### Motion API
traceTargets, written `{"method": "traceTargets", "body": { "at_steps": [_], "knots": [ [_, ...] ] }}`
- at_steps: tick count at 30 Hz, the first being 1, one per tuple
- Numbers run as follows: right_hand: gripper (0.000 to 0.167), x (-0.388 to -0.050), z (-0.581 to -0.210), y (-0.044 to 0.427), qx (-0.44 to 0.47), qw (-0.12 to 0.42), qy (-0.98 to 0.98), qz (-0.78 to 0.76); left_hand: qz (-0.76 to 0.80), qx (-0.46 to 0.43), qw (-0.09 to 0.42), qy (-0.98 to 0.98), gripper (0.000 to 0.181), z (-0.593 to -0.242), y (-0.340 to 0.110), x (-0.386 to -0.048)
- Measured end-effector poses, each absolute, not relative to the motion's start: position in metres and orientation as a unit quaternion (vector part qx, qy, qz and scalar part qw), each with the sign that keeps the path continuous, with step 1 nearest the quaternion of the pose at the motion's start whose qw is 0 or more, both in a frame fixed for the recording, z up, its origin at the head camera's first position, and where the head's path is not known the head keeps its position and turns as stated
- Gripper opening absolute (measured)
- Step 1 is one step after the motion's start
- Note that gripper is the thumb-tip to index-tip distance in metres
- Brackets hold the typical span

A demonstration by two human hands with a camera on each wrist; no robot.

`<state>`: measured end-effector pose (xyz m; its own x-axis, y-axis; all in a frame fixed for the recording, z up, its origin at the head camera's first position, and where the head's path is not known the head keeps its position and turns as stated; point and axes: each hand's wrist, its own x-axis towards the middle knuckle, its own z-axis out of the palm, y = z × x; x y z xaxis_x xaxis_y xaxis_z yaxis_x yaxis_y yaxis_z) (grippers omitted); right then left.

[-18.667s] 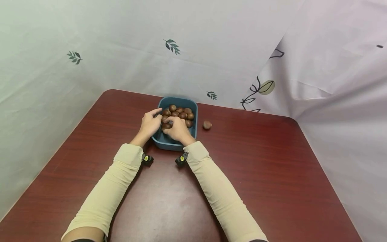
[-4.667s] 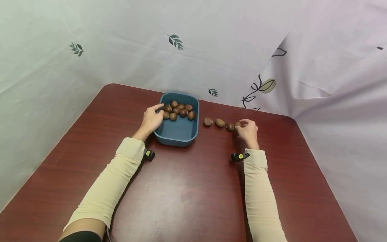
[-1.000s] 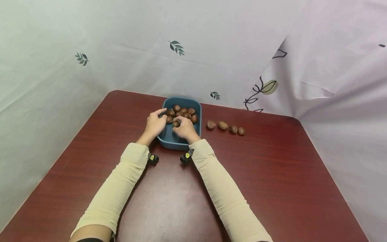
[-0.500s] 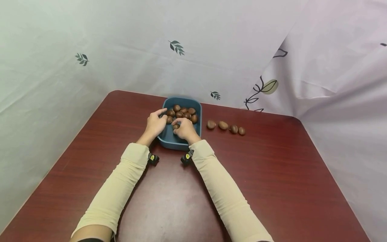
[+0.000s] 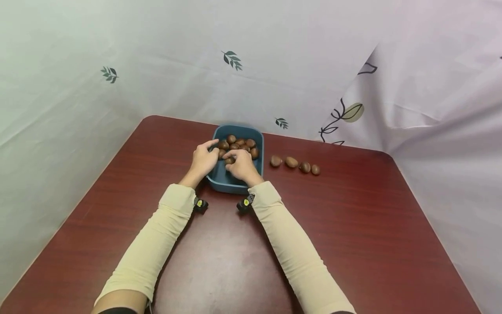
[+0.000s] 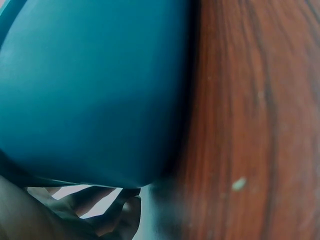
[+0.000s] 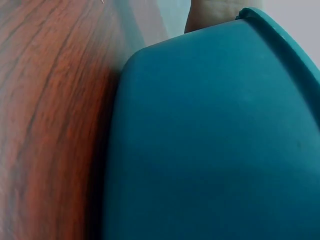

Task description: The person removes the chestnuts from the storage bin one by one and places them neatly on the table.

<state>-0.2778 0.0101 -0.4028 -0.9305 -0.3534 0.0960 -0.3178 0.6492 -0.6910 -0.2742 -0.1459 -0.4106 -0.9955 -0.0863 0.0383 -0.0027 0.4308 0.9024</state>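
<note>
Inside the blue rectangular container [image 5: 227, 188], my right hand [image 5: 244, 166] pinches a brown chestnut [image 5: 229, 161] between thumb and forefinger. My left hand [image 5: 205, 161] holds the container's left rim; in the left wrist view its fingers [image 6: 131, 217] curl along the outside of the wall. More chestnuts [image 5: 234, 147] lie grouped in the far half of the container, partly covered by my right hand. To the right, several chestnuts [image 5: 291, 162] form a row on the table. The right wrist view is mostly filled by the container's outer wall [image 7: 210, 135], which hides the right fingertips.
The dark red wooden table [image 5: 353, 226] has rounded far corners. Pale cloth [image 5: 176, 52] with leaf prints hangs behind its far edge and along both sides. Black wrist cameras [image 5: 201, 205] sit close to the container's near wall.
Since the oldest frame, the table's single chestnut has become a row. My right hand has returned from the row's right end to the container and holds another chestnut. My left hand has stayed at the rim.
</note>
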Motion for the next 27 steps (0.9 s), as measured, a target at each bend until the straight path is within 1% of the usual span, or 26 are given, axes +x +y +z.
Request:
{"method": "traceTargets", "body": {
  "at_steps": [4,10,15,18,22,27],
  "knots": [
    [0.028,-0.276,-0.399,0.019,-0.212,-0.016,0.901,-0.379,-0.527,0.025,0.04,-0.849,0.047,-0.413,-0.143,-0.275],
    [0.027,-0.266,-0.374,0.036,-0.22,-0.039,0.889,-0.4,-0.532,0.03,0.044,-0.845,0.048,-0.412,-0.142,-0.274],
    [0.027,-0.257,-0.351,0.058,-0.19,-0.053,0.892,-0.407,-0.532,0.036,0.041,-0.845,0.049,-0.41,-0.145,-0.275],
    [0.027,-0.254,-0.344,0.075,-0.168,-0.067,0.895,-0.408,-0.534,0.033,0.042,-0.844,0.049,-0.409,-0.145,-0.276],
    [0.027,-0.251,-0.342,0.099,-0.148,-0.068,0.9,-0.404,-0.533,0.028,0.044,-0.845,0.048,-0.411,-0.145,-0.276],
    [0.03,-0.249,-0.349,0.119,-0.116,-0.06,0.916,-0.378,-0.535,0.024,0.037,-0.844,0.049,-0.414,-0.145,-0.276]
  ]
}}
